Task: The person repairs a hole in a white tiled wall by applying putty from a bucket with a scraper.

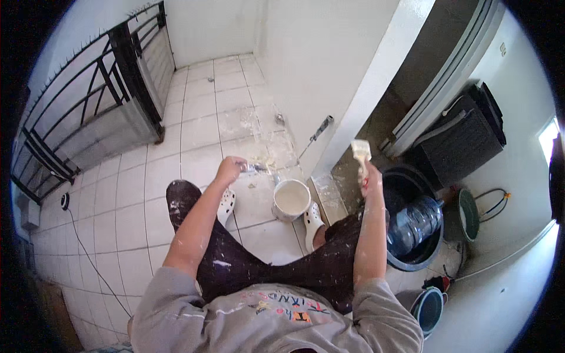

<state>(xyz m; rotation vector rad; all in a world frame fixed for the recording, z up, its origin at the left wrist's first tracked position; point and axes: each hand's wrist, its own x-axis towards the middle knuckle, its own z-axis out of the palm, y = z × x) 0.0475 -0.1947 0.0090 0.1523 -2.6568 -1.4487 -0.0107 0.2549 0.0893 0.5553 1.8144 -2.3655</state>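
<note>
Right hand [372, 181]: gripping a flat paintbrush [361, 156], bristles pale and caked, right of the bucket
Left hand [231, 169]: closed on a slim metallic tool [253, 167], kind unclear
Bucket [278, 210]: round, smeared, creamy liquid [292, 203] inside, between perforated clogs [226, 208]
Floor [126, 215]: square pale tiles, white-spattered

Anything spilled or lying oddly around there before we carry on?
Yes: whitish smears streak the floor tiles beyond the white bucket, perhaps spilled material. To its right, a large clear bottle lies tipped in the black tub, not upright.
</note>
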